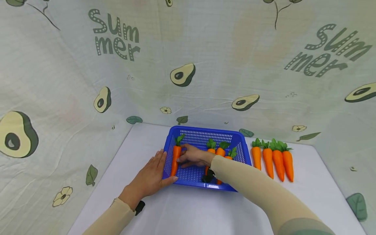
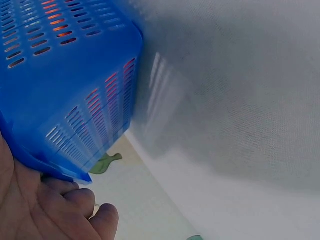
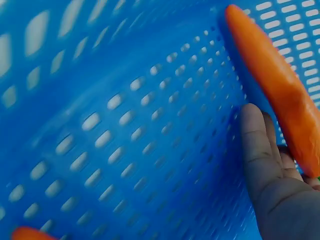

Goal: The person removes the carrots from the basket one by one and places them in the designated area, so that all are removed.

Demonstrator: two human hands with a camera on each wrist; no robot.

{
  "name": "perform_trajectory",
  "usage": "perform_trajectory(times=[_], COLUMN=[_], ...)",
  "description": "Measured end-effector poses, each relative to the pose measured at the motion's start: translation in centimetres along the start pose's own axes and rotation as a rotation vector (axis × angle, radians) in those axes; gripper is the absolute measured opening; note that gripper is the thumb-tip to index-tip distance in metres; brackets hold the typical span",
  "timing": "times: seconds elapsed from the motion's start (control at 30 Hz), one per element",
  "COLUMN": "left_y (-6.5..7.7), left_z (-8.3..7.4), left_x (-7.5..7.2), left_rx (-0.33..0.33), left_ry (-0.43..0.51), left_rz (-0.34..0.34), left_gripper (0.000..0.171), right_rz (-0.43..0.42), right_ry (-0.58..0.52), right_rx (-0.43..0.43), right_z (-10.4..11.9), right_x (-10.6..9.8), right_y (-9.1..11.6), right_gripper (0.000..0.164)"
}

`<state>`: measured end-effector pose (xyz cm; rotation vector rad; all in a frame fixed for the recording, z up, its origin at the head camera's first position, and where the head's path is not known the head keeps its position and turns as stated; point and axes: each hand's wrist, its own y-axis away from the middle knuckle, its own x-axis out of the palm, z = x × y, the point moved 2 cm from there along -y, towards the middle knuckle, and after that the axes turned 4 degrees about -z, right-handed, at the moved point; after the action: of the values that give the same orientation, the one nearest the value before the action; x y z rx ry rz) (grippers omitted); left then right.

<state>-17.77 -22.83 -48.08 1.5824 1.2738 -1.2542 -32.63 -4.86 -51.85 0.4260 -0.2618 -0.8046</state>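
Observation:
A blue plastic basket (image 1: 202, 185) with slotted walls stands on the white table. Against its left wall lies an orange carrot (image 1: 175, 160) with green leaves at the far end. My right hand (image 1: 192, 156) is inside the basket, its fingers extended beside this carrot (image 3: 280, 82); in the right wrist view some fingers are partly hidden behind it. My left hand (image 1: 149, 174) rests against the basket's front left corner, fingers along the left side and thumb by the front rim. Three carrots (image 1: 220, 152) lie in the basket's right part, partly covered by my right arm.
Right of the basket, several carrots (image 1: 273, 161) lie side by side on the table (image 1: 188, 212), leaves pointing away. A cloth (image 1: 211, 65) printed with avocados, leaves and lettering hangs behind and at both sides.

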Motion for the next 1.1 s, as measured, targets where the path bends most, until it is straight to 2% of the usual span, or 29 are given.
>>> perform_trajectory(times=[0.23, 0.37, 0.57, 0.83, 1.1], left_y=[-0.1, -0.3, -0.2, 0.0, -0.2], left_z=[0.2, -0.1, -0.2, 0.1, -0.2], left_x=[0.3, 0.3, 0.4, 0.6, 0.8], left_rx=[-0.009, -0.001, -0.016, -0.043, -0.045], left_ry=[0.009, 0.022, 0.044, 0.056, 0.082], left_rz=[0.014, 0.020, 0.023, -0.005, -0.003], left_gripper=[0.114, 0.115, 0.119, 0.123, 0.121], right_rz=[0.018, 0.013, -0.012, -0.063, -0.232], right_ry=[0.037, 0.033, -0.023, 0.024, 0.102], right_rx=[-0.047, -0.053, -0.078, -0.165, -0.212], right_z=[1.0, 1.5, 2.2, 2.7, 3.5], right_x=[1.2, 0.8, -1.0, -3.4, -6.6], right_y=[-0.3, 0.4, 2.4, 5.5, 9.4], right_gripper=[0.078, 0.080, 0.079, 0.080, 0.079])
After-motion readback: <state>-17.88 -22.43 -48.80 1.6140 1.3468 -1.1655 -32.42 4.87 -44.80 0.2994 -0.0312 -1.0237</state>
